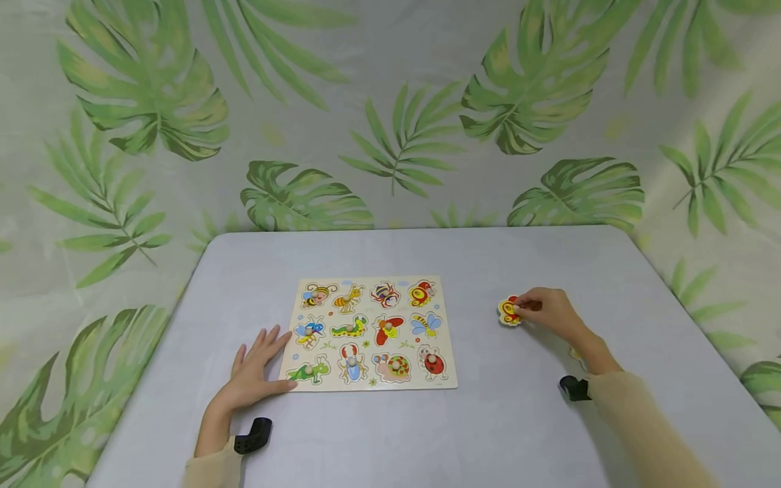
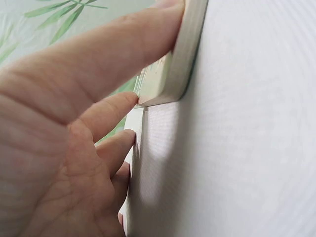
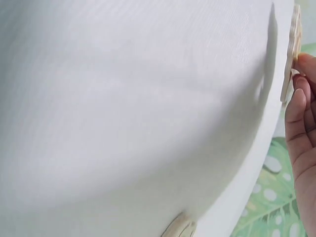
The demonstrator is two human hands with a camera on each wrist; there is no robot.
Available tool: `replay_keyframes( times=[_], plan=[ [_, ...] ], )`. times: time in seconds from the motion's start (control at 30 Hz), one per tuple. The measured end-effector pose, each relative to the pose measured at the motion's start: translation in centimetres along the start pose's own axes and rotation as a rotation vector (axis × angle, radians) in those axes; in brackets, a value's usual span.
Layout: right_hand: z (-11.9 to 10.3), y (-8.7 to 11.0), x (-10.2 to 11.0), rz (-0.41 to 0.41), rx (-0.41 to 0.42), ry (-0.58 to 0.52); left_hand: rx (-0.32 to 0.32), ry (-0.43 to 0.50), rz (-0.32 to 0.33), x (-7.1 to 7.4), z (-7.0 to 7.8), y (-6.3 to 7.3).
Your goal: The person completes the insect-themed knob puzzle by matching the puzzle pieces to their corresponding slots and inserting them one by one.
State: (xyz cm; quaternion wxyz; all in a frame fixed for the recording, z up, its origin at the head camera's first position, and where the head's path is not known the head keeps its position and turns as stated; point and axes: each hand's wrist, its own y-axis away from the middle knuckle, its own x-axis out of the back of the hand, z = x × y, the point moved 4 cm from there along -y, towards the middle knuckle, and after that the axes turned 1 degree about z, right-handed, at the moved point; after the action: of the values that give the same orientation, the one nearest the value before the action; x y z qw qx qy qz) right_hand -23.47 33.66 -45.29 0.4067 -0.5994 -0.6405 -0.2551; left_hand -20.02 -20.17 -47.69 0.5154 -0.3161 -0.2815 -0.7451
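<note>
A wooden knob puzzle board (image 1: 372,343) with several insect pictures lies flat on the table. My left hand (image 1: 256,369) is spread at its left side. The thumb (image 2: 128,42) rests against the board's near left corner, and the index fingertip touches its left edge. Off to the right of the board, my right hand (image 1: 552,313) pinches a red and yellow butterfly puzzle piece (image 1: 508,312) between thumb and fingers. In the right wrist view this piece (image 3: 292,47) is raised off the table, with its shadow apart from it.
Another puzzle piece (image 1: 575,353) lies on the table, mostly hidden beneath the right wrist. Most pictures on the board carry a round wooden knob; the butterfly (image 1: 422,293) at top right and the bee (image 1: 426,325) below it show none. A leaf-patterned curtain (image 1: 396,135) surrounds the white table (image 1: 378,440).
</note>
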Motion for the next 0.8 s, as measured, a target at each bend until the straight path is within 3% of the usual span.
replay_keyframes(
  times=[0.8],
  plan=[
    [-2.8,-2.6,-2.5,-0.025,0.072,-0.033,0.001,-0.006,0.007,0.0,-0.1,-0.2]
  ],
)
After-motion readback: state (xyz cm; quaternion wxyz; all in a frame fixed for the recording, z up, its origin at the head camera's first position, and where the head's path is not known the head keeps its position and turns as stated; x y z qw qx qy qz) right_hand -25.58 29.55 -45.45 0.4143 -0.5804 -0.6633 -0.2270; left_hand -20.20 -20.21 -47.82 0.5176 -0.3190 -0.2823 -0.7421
